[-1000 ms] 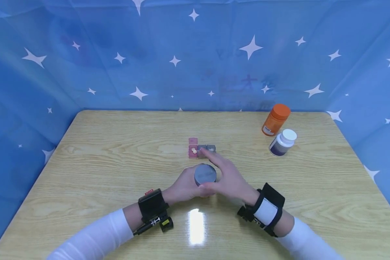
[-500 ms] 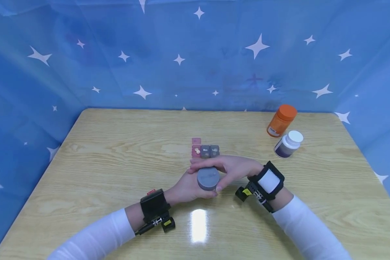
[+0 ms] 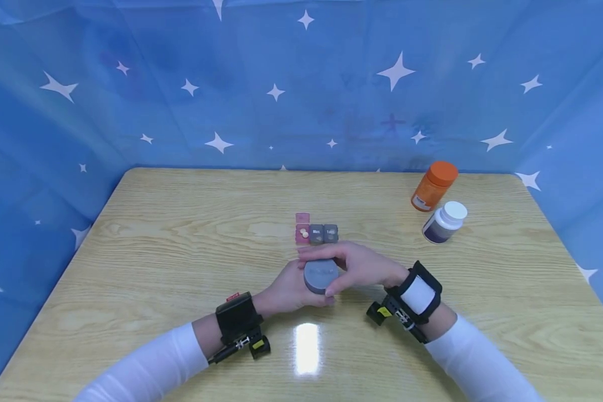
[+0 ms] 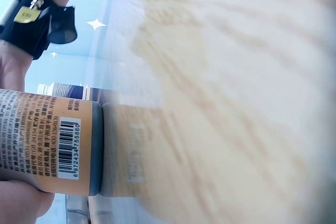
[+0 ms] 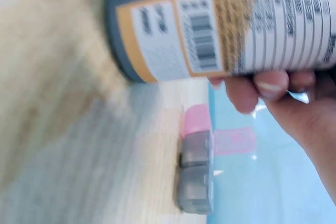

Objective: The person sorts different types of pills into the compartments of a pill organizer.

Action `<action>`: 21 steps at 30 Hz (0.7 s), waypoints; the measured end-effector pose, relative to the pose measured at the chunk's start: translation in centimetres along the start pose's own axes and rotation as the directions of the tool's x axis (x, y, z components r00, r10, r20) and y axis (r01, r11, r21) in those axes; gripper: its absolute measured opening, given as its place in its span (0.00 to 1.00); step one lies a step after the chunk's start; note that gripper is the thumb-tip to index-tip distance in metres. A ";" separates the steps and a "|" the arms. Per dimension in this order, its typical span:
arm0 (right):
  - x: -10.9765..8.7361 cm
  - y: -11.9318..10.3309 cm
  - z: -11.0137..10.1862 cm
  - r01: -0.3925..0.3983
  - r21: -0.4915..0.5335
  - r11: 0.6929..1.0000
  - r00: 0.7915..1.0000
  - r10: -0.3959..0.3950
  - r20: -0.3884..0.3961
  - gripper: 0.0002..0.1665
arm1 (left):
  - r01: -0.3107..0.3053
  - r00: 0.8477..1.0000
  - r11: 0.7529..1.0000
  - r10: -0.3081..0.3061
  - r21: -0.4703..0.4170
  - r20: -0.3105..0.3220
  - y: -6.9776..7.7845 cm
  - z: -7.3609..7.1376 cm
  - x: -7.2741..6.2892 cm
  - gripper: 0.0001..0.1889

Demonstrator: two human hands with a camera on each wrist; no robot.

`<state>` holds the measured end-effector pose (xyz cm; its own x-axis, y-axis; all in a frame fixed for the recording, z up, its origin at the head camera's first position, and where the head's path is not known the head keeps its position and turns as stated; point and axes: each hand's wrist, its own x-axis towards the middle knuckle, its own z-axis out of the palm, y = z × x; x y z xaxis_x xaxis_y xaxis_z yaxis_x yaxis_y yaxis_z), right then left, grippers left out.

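An orange bottle (image 4: pixel 63 145) with a printed label and a barcode stands upright on the table, with a grey lid (image 3: pixel 321 273) on top. My left hand (image 3: pixel 287 289) wraps round the bottle's body from the left. From the right, my right hand (image 3: pixel 364 264) grips the lid, fingers along its far side and thumb at its near edge. Just beyond the hands lies a small pill organizer (image 3: pixel 324 234) with grey compartments. Its pink compartment (image 3: pixel 302 234) has the cover flipped back and pale tablets inside. The left hand partly hides the bottle's body.
At the back right of the wooden table (image 3: pixel 196 223) stand an orange bottle with an orange lid (image 3: pixel 434 185) and a white-capped bottle (image 3: pixel 444 222) with a dark label. A blue star-patterned cloth (image 3: pixel 261 123) hangs behind the table.
My right hand has swung round the lid: its fingers, earlier stretched toward the pill organizer, now lie across the lid's far side. The left hand has kept its hold on the bottle.
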<state>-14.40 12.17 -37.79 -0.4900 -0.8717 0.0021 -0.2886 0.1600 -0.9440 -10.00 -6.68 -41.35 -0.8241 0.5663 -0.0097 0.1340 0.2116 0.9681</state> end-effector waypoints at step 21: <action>-2.6 -1.1 3.6 -0.278 -0.234 0.932 0.938 0.211 -0.276 0.56 | -0.075 0.997 0.973 0.073 0.217 0.017 0.0 -0.5 0.1 0.32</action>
<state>-9.82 12.61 -37.96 -0.7473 -0.6559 -0.1061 -0.3250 0.5001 -0.8026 -10.35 -7.00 -41.22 -0.8029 0.5934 0.0573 0.3121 0.3365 0.8885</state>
